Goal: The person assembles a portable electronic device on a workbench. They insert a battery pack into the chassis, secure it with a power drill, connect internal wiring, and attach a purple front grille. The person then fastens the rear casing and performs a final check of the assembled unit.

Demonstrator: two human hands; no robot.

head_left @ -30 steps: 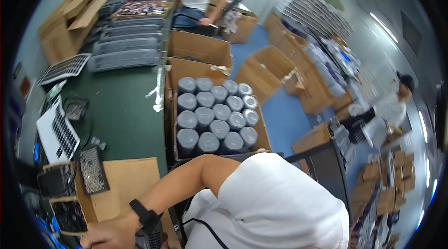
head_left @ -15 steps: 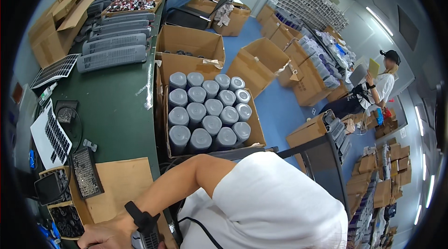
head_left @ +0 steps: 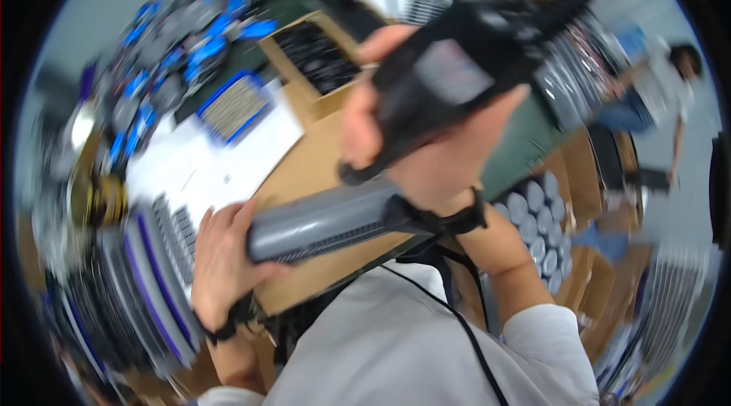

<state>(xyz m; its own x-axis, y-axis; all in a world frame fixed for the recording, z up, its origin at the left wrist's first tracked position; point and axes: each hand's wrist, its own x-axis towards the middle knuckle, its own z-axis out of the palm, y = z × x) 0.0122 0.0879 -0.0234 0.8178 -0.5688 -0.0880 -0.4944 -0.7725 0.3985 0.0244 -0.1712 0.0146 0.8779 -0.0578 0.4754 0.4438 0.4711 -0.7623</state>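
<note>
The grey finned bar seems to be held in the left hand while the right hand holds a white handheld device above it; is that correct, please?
Not quite: the head view shows the handheld device in the right hand is black, not white. The left hand does hold the grey finned bar.

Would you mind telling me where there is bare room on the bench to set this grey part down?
The cardboard sheet under the grey part shows bare between the white sheet and the right hand. Left of the left hand, the keyboards crowd the bench.
</note>
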